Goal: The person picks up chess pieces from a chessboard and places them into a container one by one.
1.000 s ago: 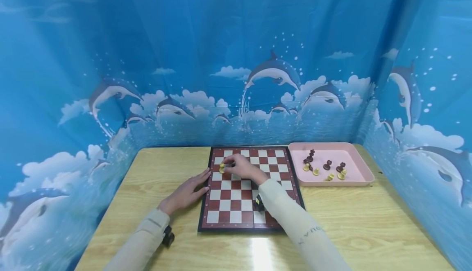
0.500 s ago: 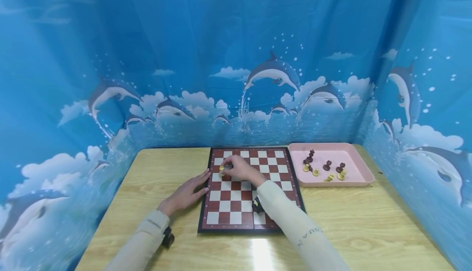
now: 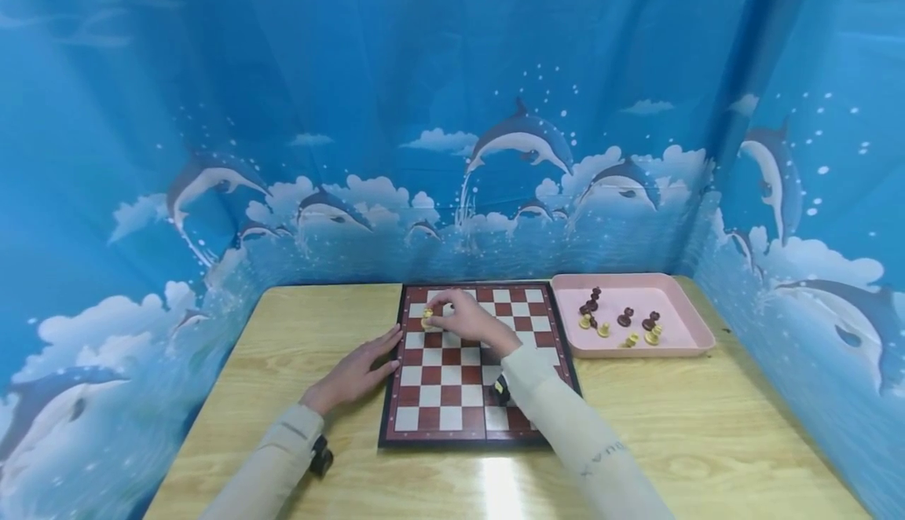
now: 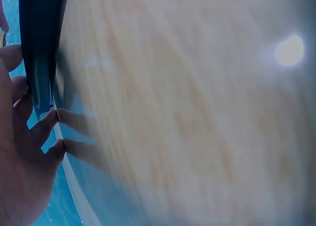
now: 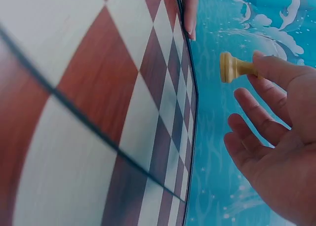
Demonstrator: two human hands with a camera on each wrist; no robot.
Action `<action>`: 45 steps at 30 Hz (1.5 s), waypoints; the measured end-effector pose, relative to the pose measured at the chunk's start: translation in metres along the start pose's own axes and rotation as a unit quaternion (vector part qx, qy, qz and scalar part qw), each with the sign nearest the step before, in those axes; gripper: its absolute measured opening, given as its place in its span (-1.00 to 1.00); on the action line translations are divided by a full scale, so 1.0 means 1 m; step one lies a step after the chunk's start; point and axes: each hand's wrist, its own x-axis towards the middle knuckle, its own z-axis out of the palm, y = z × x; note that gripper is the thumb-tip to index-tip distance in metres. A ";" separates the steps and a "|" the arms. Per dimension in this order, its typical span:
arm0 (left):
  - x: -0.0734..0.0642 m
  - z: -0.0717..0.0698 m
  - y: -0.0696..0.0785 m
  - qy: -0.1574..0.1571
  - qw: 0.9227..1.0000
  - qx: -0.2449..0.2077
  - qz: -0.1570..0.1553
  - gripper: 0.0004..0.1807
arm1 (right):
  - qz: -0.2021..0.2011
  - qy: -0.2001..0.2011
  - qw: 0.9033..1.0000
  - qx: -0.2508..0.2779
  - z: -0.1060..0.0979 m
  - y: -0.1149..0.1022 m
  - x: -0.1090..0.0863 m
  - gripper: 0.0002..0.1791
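Observation:
Between thumb and index finger, my right hand (image 3: pixel 472 320) pinches a yellow chess piece (image 5: pixel 230 68) with a round base. In the right wrist view the piece is clear of the chessboard (image 3: pixel 451 375), base toward the board. From the head view it overlaps the board's far left squares; its top is partly hidden by the fingertips. The other fingers of that hand are spread and hold nothing. My left hand (image 3: pixel 357 371) lies at the board's left edge, its extended fingers (image 4: pixel 47 125) touching the dark rim.
A pink tray (image 3: pixel 696 331) stands to the right of the board, with several dark brown chess pieces (image 3: pixel 625 317) and several yellow ones (image 3: pixel 653 336) in it. The wooden table (image 3: pixel 339 473) ends at a blue dolphin-print curtain (image 3: pixel 396 151) behind and at the sides.
My right hand dips slightly toward me with the yellow chess piece, then lifts and shifts a little away. The left hand stays at the board's edge.

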 end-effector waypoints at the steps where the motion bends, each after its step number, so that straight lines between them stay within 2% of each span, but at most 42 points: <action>1: 0.000 0.000 0.000 -0.001 1.000 -0.001 0.000 -0.29 | 0.004 0.001 1.000 -0.002 -0.001 0.001 -0.002 -0.75; 6: 0.001 0.000 0.000 0.002 1.000 -0.001 0.003 -0.29 | 0.024 0.006 1.000 0.002 -0.012 0.009 -0.016 -0.72; 15: 0.000 0.000 0.001 0.001 1.000 -0.005 0.005 -0.29 | 0.041 0.050 0.998 -0.012 -0.037 0.030 -0.040 -0.65; 23: -0.001 -0.001 0.002 -0.009 1.000 -0.004 -0.014 -0.29 | 0.071 0.068 0.995 0.003 -0.053 0.041 -0.060 -0.66; 26: 0.000 -0.001 0.001 -0.010 1.000 -0.003 -0.018 -0.29 | 0.067 0.075 0.995 -0.004 -0.058 0.046 -0.067 -0.65; 35: -0.001 -0.001 0.001 -0.009 1.000 -0.005 -0.014 -0.29 | 0.072 0.098 0.992 -0.025 -0.069 0.057 -0.078 -0.64; 45: 0.000 -0.001 0.002 -0.010 1.000 -0.006 -0.019 -0.29 | 0.087 0.120 0.989 -0.010 -0.080 0.063 -0.089 -0.66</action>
